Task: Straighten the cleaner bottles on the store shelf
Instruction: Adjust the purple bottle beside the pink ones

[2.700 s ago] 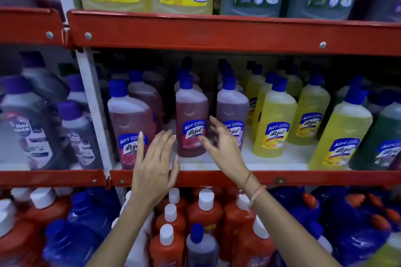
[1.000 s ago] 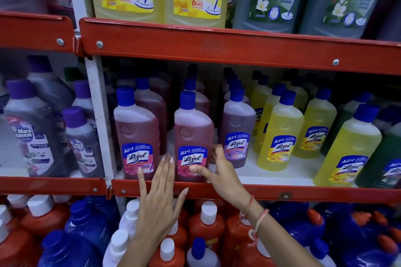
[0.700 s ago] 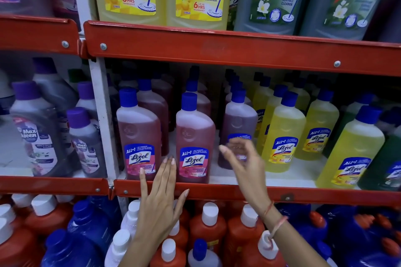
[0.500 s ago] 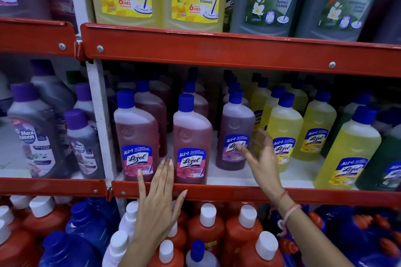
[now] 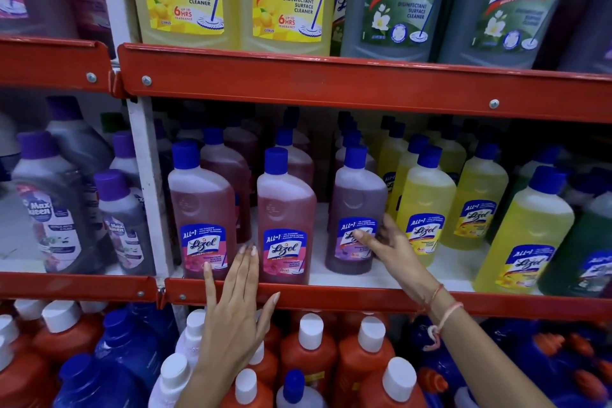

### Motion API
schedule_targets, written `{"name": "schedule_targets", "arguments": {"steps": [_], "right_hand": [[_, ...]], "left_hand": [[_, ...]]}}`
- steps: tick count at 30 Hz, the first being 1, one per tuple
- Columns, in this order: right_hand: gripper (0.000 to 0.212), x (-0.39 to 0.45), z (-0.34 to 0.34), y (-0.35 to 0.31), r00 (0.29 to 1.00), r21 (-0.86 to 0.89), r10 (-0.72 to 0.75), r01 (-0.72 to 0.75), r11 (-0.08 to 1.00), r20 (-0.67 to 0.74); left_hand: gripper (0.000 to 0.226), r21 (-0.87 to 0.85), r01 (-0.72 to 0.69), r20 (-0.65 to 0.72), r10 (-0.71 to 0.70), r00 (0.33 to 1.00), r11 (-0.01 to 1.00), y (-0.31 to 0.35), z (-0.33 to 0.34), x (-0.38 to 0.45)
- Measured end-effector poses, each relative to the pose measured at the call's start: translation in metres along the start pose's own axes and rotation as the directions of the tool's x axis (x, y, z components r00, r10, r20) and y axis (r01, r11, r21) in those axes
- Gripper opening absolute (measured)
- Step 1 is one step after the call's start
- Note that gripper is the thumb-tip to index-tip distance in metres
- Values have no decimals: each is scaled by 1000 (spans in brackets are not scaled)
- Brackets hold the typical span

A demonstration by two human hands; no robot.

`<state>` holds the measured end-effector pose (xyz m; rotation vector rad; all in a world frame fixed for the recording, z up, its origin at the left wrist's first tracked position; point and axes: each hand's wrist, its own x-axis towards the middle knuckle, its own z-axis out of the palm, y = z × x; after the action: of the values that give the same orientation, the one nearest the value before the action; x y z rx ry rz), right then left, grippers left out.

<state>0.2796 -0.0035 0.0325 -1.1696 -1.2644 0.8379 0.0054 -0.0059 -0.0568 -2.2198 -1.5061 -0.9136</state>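
Right hand (image 5: 395,250) shifted from pink bottle (image 5: 284,219) to purple bottle (image 5: 356,212), fingers wrapping it, set back from shelf (image 5: 331,300) front edge. Left hand (image 5: 236,305) flat, released. Pink aligned.

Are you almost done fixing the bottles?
Partly. The two pink bottles stand at the shelf edge, labels forward. The right hand is on the purple bottle, which sits further back. The left hand rests flat on the red shelf edge. The yellow bottles look uneven.
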Motion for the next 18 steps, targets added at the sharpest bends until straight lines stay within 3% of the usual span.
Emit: {"name": "schedule_targets", "arguments": {"steps": [7,18], "right_hand": [[52,-24,-2,0,999,44,-29,29,999,14],[60,-35,-4,3,998,-16,-62,63,998,32]], "left_hand": [[74,-32,28,8,-28,1000,999,3,-2,-1],[74,-47,46,22,-45,999,998,4,-3,-1]]}}
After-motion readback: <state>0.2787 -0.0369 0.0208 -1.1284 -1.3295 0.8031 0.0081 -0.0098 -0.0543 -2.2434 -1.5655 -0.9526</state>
